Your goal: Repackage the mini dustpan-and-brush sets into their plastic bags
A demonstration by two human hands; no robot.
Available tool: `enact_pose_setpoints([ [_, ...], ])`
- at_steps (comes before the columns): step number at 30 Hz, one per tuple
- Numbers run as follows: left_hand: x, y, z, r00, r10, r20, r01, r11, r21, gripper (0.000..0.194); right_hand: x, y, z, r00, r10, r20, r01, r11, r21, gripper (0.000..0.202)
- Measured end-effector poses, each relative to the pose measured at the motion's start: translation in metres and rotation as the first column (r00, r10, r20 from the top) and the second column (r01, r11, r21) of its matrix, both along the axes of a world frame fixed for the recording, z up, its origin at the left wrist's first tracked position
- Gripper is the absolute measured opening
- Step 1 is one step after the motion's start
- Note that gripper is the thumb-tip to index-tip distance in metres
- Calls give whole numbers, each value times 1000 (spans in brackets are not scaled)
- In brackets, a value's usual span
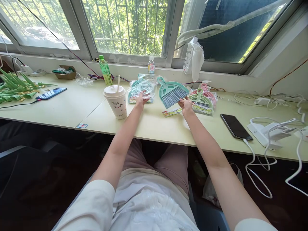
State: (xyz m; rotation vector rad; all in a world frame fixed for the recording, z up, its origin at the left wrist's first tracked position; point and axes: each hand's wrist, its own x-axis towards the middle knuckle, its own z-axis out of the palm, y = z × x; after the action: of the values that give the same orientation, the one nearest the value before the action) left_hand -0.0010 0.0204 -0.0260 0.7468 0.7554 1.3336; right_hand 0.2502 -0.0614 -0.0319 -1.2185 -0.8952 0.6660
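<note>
My right hand point(185, 104) grips the lower right corner of a mint-green dustpan and brush set point(171, 91), held tilted above the table with its grey bristles towards me. My left hand point(141, 98) reaches to a stack of mint-green dustpan sets in clear plastic bags point(134, 93); its fingers are spread over the plastic and appear to touch it. Beside my right hand lie bagged green and pink dustpan sets point(204, 101). A yellow printed label card point(172, 112) rests on the table under the held set.
A lidded paper cup with a straw point(115, 101) stands just left of my left forearm. Behind are a green bottle point(105, 70) and a small clear bottle point(151, 65). A black phone point(235, 127), a white power strip point(266, 134) and cables lie right; a blue phone point(51, 93) lies left.
</note>
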Motion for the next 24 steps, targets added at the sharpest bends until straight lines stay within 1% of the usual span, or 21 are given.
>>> enact_pose_setpoints([
  [2,-6,0,5,987,121,110,-120,993,-13,40,-1,0,0,998,-30,-53,28,999,-32,31],
  [4,-12,-1,9,971,163,175,-162,987,-23,45,-2,0,-1,996,-31,-80,29,999,-34,32],
  [7,-12,-3,10,981,118,155,-114,993,-30,43,-3,1,-1,994,-17,-112,15,1000,-19,35],
  [11,-4,-3,4,1000,3,4,-3,997,-75,34,-6,1,0,986,-29,-164,25,999,-29,37],
  [14,-2,0,1,996,-38,-86,26,990,-137,33,-8,0,1,975,-35,-218,31,999,-23,40],
  [15,-3,1,1,995,-42,-95,28,989,-143,33,-8,-1,1,972,-36,-234,33,999,-17,41],
  [17,-5,1,3,993,-69,-92,58,992,-111,34,-9,-1,2,967,-35,-253,35,999,-3,42],
  [18,-6,0,4,991,-101,-91,95,993,-75,39,-9,-1,2,967,-31,-254,33,999,3,42],
  [20,-6,-6,8,965,-227,-129,229,973,6,50,-10,-1,2,970,-18,-241,21,1000,9,42],
  [21,-5,-9,9,936,-305,-176,316,948,35,55,-10,-1,2,970,-16,-241,18,1000,8,41],
  [23,1,-17,9,841,-448,-304,483,875,46,58,-11,-1,4,962,-23,-271,24,1000,0,42],
  [24,5,-21,8,793,-487,-368,536,843,39,57,-11,-1,5,955,-30,-295,30,1000,-5,43],
])
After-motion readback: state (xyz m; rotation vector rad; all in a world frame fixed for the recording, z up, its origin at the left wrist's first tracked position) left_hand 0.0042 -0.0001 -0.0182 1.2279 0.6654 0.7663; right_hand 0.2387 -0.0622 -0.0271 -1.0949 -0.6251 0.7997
